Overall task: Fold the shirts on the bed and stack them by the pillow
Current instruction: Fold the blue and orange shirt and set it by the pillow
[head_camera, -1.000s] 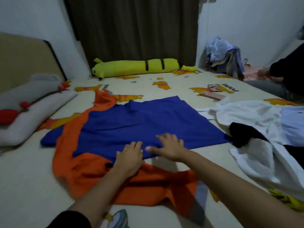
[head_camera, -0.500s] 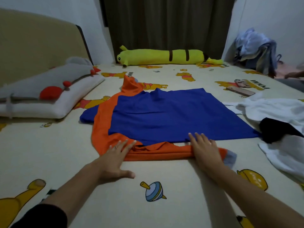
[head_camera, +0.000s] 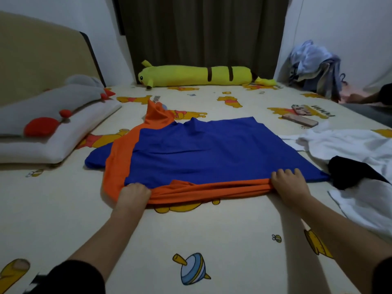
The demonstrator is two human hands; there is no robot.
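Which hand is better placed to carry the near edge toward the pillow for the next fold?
Right, probably. The right hand grips the shirt farthest from the pillow; the left hand anchors the pillow-side end.

Left hand's fingers (head_camera: 135, 186) hidden (curled under the shirt (head_camera: 203, 153)).

Blue-and-orange shirt (head_camera: 212, 153), cartoon-print bedsheet (head_camera: 233, 234)

a dim bedroom with white walls

a dark curtain (head_camera: 201, 32) hung at the back between the white walls (head_camera: 339, 24). a tan headboard (head_camera: 40, 58) stood on the left. the bed sheet (head_camera: 212, 234) was cream with yellow bears. a long yellow plush toy (head_camera: 197, 76) lay below the curtain.
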